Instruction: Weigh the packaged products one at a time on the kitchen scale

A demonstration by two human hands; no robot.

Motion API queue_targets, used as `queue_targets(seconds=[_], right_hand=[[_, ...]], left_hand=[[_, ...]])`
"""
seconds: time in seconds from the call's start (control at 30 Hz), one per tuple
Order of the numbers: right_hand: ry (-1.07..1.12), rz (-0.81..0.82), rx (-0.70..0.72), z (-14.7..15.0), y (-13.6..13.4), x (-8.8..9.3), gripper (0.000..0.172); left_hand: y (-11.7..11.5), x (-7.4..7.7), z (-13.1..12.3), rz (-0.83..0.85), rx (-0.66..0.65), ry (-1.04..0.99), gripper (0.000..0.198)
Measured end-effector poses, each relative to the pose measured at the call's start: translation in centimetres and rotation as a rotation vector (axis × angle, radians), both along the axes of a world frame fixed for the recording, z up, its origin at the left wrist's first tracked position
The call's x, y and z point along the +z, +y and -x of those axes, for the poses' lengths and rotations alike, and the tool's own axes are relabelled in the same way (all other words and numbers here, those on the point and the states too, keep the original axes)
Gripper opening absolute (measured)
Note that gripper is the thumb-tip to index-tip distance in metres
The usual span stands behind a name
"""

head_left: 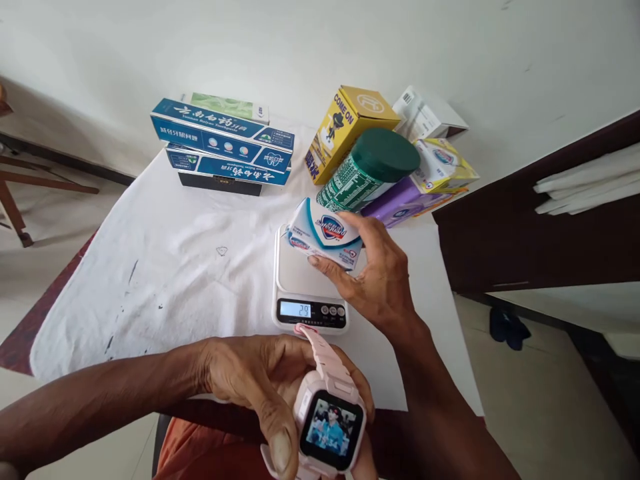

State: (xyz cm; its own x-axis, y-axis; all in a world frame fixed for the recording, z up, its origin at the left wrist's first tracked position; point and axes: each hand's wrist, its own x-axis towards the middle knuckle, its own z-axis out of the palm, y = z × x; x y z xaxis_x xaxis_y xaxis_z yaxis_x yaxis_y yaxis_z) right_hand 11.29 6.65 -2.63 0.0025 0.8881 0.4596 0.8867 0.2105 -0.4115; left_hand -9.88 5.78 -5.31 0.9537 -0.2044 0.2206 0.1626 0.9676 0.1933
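Note:
My right hand grips a white and blue Safeguard soap box between thumb and fingers, at the far part of a white kitchen scale. Whether the box touches the weighing plate I cannot tell. The scale's lit display reads 29. In front of the scale, my left hand is closed around a pink smartwatch with its lit screen facing up. One end of the watch strap reaches the scale's front edge.
Blue toothpaste boxes are stacked at the back left, a green box behind them. At the back right stand a yellow box, a green canister, a purple box and a white box. A white cloth covers the table.

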Motion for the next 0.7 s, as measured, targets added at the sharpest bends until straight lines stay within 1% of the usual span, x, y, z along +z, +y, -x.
queue_targets(seconds=[0.1, 0.17, 0.27, 0.33, 0.43, 0.53, 0.6, 0.63, 0.7], right_hand=[[0.002, -0.064, 0.016, 1.2, 1.9, 1.5, 0.054], [-0.002, -0.086, 0.039, 2.2, 3.9, 2.3, 0.055], [0.002, -0.108, 0.074, 4.2, 7.9, 3.5, 0.050], [0.015, -0.138, 0.116, 5.8, 10.9, 4.1, 0.049], [-0.021, -0.129, 0.162, 8.1, 14.9, 4.6, 0.051], [-0.091, -0.054, 0.184, 9.7, 17.9, 4.2, 0.049], [-0.099, -0.029, 0.211, 10.2, 19.2, 3.6, 0.050], [-0.093, -0.026, 0.226, 10.3, 19.8, 3.3, 0.051], [-0.073, -0.037, 0.260, 10.1, 20.7, 2.9, 0.056]], left_hand=[[0.3, 0.7, 0.4, -0.020, 0.010, 0.013, 0.074], [0.2, 0.9, 0.6, -0.040, 0.042, 0.014, 0.073], [-0.1, 1.0, 0.8, -0.052, 0.103, -0.008, 0.072], [-0.1, 1.3, 1.0, -0.044, 0.133, -0.026, 0.067], [0.3, 2.0, 1.2, -0.037, 0.179, -0.052, 0.064], [1.0, 2.4, 1.4, -0.087, 0.234, -0.054, 0.068], [1.0, 1.8, 1.1, -0.148, 0.254, -0.069, 0.072], [0.8, 1.1, 0.8, -0.187, 0.257, -0.078, 0.074], [0.0, -0.9, -0.3, -0.278, 0.259, -0.099, 0.081]])
